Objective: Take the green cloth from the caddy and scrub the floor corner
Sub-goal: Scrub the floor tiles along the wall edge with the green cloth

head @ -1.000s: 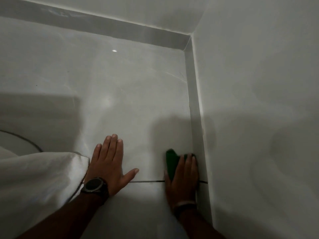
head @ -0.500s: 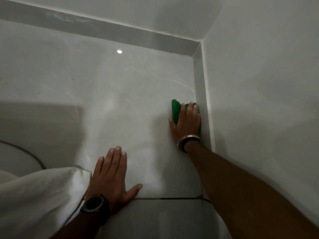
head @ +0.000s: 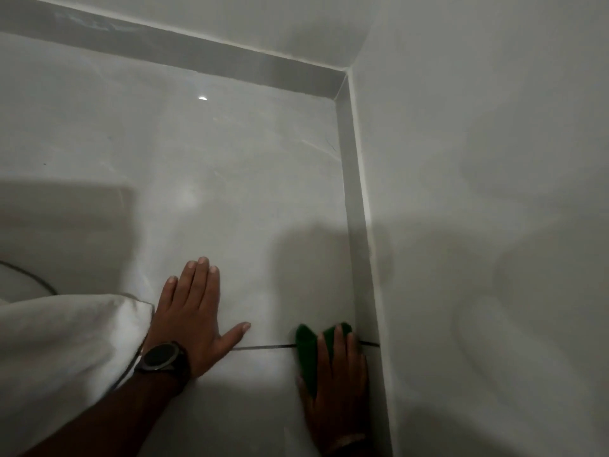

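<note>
The green cloth (head: 307, 356) lies flat on the pale floor tile beside the right skirting, over a dark grout line. My right hand (head: 339, 394) presses down on it, fingers together, with a bracelet at the wrist. My left hand (head: 194, 315) rests flat on the floor to the left, fingers spread, a dark watch on its wrist. The floor corner (head: 341, 94) is far ahead at the upper right. No caddy is in view.
A grey skirting strip (head: 354, 209) runs along the right wall (head: 478, 192) and another along the back wall. White fabric (head: 66, 351) covers the lower left. A thin dark cable (head: 29, 275) curves on the floor at left.
My right hand has pulled the green cloth back along the skirting, from up near the corner toward me onto the grout line. My left hand stays planted.
</note>
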{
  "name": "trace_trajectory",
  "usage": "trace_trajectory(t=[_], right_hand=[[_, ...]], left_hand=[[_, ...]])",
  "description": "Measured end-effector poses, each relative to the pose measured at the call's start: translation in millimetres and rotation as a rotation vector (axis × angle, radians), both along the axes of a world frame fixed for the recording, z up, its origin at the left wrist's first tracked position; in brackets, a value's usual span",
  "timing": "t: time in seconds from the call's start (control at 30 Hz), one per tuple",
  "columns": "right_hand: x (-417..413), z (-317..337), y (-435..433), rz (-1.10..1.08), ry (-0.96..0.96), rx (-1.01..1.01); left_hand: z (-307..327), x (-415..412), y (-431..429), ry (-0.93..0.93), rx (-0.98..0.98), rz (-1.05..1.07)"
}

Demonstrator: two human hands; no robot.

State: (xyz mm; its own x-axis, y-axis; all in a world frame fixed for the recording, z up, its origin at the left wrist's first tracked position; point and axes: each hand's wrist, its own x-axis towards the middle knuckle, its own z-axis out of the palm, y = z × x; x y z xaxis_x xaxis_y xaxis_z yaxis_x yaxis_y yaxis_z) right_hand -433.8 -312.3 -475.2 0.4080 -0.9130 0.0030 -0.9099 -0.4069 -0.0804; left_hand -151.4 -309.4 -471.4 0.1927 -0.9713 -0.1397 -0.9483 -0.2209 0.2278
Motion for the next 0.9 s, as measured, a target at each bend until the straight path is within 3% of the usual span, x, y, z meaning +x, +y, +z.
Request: trace_trajectory(t=[0.17,0.3,0.73,0.9], right_hand=[[-27,-14,54,-0.076,0.057,-0.009],[-18,-12,40,-0.058,-0.030,-0.067],[120,6,-249,-0.080,-0.075,-0.013],[147,9,-313,-0.068,-0.055,0.063]], left_hand=[[0,-1,1,0.004,0.003,-0.004],[0,-1,1,-0.001,-0.006,0.001],[-3,0,0,-0.014,-0.032,-0.004],[-3,1,-1,-0.024,-0.037,-0.008]])
